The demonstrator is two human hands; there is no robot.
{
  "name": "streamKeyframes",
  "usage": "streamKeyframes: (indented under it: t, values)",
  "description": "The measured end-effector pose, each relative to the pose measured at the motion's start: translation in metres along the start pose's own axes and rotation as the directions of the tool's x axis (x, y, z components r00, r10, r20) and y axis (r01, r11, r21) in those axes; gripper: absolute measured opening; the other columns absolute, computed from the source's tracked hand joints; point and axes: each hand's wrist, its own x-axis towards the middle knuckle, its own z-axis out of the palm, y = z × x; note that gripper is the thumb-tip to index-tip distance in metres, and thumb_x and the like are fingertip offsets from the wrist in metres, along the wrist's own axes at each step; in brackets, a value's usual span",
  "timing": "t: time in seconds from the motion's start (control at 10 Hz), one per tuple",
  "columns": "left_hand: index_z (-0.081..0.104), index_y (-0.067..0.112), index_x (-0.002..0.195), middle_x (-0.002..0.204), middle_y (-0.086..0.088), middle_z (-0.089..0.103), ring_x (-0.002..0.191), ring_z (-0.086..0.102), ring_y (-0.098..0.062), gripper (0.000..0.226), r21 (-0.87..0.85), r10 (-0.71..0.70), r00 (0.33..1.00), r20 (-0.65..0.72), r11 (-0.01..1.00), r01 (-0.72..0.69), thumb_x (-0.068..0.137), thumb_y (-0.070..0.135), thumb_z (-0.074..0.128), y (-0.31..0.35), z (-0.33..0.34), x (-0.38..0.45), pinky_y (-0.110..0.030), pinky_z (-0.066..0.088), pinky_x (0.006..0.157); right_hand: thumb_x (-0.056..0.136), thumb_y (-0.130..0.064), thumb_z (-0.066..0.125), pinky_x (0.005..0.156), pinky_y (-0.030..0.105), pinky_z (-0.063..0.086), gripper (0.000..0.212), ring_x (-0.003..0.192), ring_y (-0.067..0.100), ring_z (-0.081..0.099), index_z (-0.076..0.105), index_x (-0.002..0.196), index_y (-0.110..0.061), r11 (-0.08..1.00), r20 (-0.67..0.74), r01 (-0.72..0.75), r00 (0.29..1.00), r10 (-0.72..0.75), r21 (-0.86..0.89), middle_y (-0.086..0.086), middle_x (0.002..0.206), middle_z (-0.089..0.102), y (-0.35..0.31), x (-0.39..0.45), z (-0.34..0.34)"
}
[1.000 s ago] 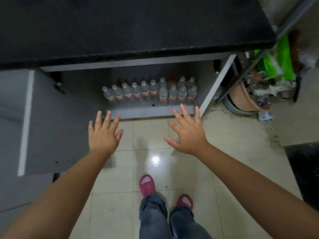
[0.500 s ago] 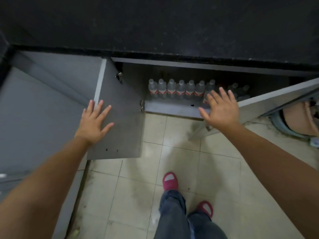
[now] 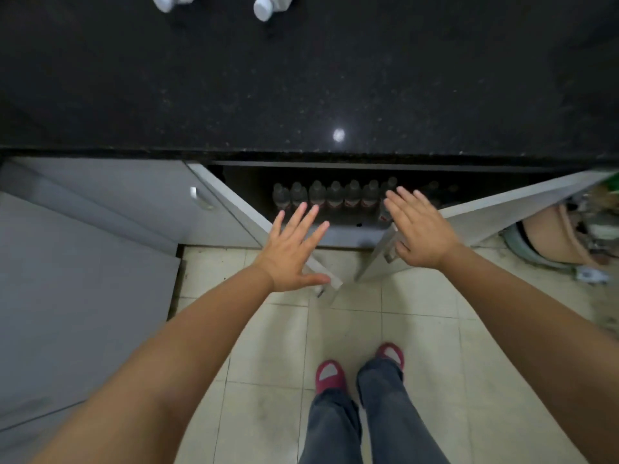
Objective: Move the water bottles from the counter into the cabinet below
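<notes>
both hands are spread flat and empty, left hand (image 3: pixel 291 252) on the left door (image 3: pixel 234 202), right hand (image 3: pixel 418 229) on the right door (image 3: pixel 502 212), likely swinging them shut. a row of bottles (image 3: pixel 335 195) stands inside the cabinet; two bottles (image 3: pixel 264 6) remain on the tabletop (image 3: pixel 301 78) above it.

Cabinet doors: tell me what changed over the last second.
Both doors swung from wide open to nearly shut, the left hand pushing the left door, the right hand the right door. Nothing gripped. The bottles inside stayed in their row.
</notes>
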Motion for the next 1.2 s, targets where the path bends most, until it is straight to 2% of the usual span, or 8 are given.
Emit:
streamKeyframes:
  t: [0.1,0.3,0.4,0.5,0.6,1.0,1.1,1.2]
  values:
    - [-0.005,0.015,0.15,0.159,-0.012,-0.015,0.147,-0.016,-0.028,0.086,0.018,-0.059,0.993,-0.103,0.998,0.061,0.09,0.059,0.038,0.009,-0.017,0.039,-0.047,-0.008,0.12,0.068,-0.022,0.066,0.119,0.045,0.017,0.055,0.116,0.037,0.062,0.065,0.117,0.003,0.996,-0.129,-0.069,0.99,0.061,-0.057,0.019,0.125,0.065,0.016,0.004,0.013]
    - [0.047,0.014,0.128,0.127,-0.02,0.063,0.121,0.058,-0.036,0.067,0.017,-0.136,0.892,-0.43,0.987,0.159,0.071,0.035,0.075,0.029,-0.024,0.083,-0.057,0.044,0.098,0.071,-0.003,0.054,0.116,0.043,-0.015,0.059,0.129,0.031,0.044,0.046,0.13,-0.001,0.982,-0.24,-0.175,0.959,0.151,-0.078,0.016,0.13,0.062,0.044,-0.01,0.03]
    - [0.017,0.021,0.148,0.155,-0.012,0.015,0.144,-0.004,-0.024,0.077,-0.052,-0.13,0.892,-0.434,0.992,0.119,0.087,0.018,0.063,0.033,-0.039,0.094,-0.043,-0.014,0.114,0.073,-0.013,0.038,0.116,0.047,-0.012,0.056,0.128,0.025,0.031,0.036,0.129,-0.006,0.978,-0.256,-0.205,0.947,0.193,-0.022,0.014,0.132,0.061,0.053,-0.007,0.024]
    - [0.031,0.014,0.137,0.15,-0.009,0.03,0.146,-0.023,-0.016,0.055,-0.039,-0.096,0.845,-0.525,0.995,0.089,0.086,0.035,0.036,0.025,-0.049,0.107,-0.032,-0.021,0.116,0.078,-0.027,0.034,0.112,0.051,0.004,0.054,0.127,0.025,0.033,0.037,0.128,-0.006,0.962,-0.344,-0.272,0.901,0.264,0.026,0.014,0.131,0.062,0.067,0.011,0.011]
    - [0.04,0.006,0.135,0.143,-0.017,0.045,0.147,0.014,-0.027,0.061,0.014,-0.119,0.822,-0.557,0.988,0.153,0.084,0.04,0.031,0.014,-0.073,0.123,-0.038,0.006,0.118,0.079,-0.039,0.036,0.116,0.041,-0.005,0.063,0.127,0.032,0.051,0.052,0.127,-0.001,0.926,-0.388,-0.356,0.841,0.376,0.126,0.017,0.131,0.061,0.085,0.04,-0.004]
    - [0.001,0.009,0.15,0.161,-0.006,-0.005,0.149,-0.007,-0.017,0.065,-0.15,-0.311,0.909,-0.279,0.949,0.278,0.099,0.044,0.018,0.005,-0.101,0.146,-0.037,-0.001,0.123,0.098,-0.047,0.009,0.104,0.042,0.026,0.076,0.113,0.037,0.064,0.063,0.117,0.004,0.903,-0.239,-0.387,0.874,0.423,0.185,0.019,0.122,0.067,0.081,0.048,-0.008]
    - [0.0,0.009,0.15,0.161,-0.005,-0.005,0.149,-0.007,-0.017,0.065,-0.162,-0.296,0.91,-0.29,0.952,0.258,0.099,0.044,0.019,0.006,-0.1,0.147,-0.036,-0.001,0.123,0.093,-0.042,0.039,0.117,0.035,0.017,0.061,0.134,0.029,0.046,0.05,0.134,0.001,0.746,-0.372,-0.318,0.713,0.595,0.584,0.012,0.14,0.053,0.083,0.05,-0.023]
    - [-0.001,0.009,0.15,0.161,-0.005,-0.005,0.149,-0.008,-0.016,0.065,-0.153,-0.286,0.919,-0.272,0.956,0.252,0.099,0.044,0.018,0.005,-0.102,0.148,-0.036,-0.001,0.123,0.081,-0.032,0.062,0.108,0.027,0.042,0.043,0.117,0.007,0.059,0.063,0.12,-0.012,0.166,-0.194,0.101,0.577,0.793,0.981,-0.009,0.117,0.068,0.093,0.04,-0.068]
